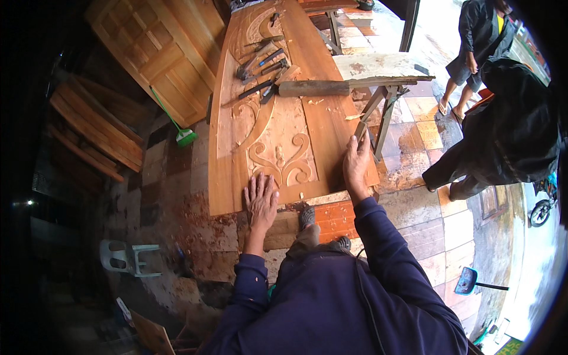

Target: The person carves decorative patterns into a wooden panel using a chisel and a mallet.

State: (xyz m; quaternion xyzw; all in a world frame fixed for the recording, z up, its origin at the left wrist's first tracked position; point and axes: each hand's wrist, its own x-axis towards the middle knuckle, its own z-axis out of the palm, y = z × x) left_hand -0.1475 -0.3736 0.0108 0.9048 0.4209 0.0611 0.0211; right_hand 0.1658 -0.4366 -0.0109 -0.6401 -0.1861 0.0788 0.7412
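Note:
A large carved wooden panel (pixel 231 189) lies in front of me, with raised scrolls and leafy curves. My left hand (pixel 261 200) rests flat on its near edge, fingers spread, beside the scroll carving. My right hand (pixel 357 163) is at the panel's right edge, fingers stretched forward; I see no tool clearly in it. Farther up the panel lie several carving tools, among them a blue-handled tool (pixel 271 57) and a dark-handled one (pixel 255 90). A thick wooden piece (pixel 313 88) lies across the panel, and a small dark tool (pixel 274 19) sits at the far end.
Wooden trestle (pixel 387 118) stands right of the panel. A green broom (pixel 186 137), wooden doors (pixel 157 41), stacked boards (pixel 97 124) and a white plastic chair (pixel 115 256) are at left. Two people stand at right, one a bent person in dark clothes (pixel 509 130). A dustpan (pixel 466 281) lies lower right.

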